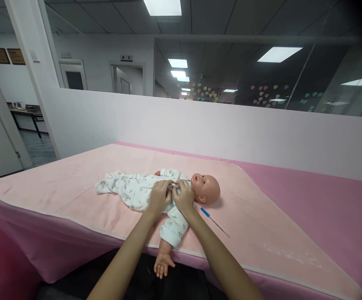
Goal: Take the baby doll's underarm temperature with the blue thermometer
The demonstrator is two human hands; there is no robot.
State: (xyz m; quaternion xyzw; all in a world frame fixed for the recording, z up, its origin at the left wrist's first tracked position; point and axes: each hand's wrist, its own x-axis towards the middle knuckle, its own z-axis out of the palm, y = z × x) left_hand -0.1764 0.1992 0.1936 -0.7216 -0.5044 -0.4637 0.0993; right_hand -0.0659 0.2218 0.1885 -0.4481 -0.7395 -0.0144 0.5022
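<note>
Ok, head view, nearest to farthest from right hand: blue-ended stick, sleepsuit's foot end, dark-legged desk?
1. Blue-ended stick: right of the right hand.
2. Sleepsuit's foot end: left, past left hand.
3. Dark-legged desk: background, far left.

Left hand (161, 195) and right hand (183, 196): both bare. 2 forearms (127, 254), also bare up to the frame edge, slim, tapering at the wrists. Clothing (183, 285) over the lap: black, plain as far as visible; cut and fabric lost in shadow. Fingernails too small to read.
</note>
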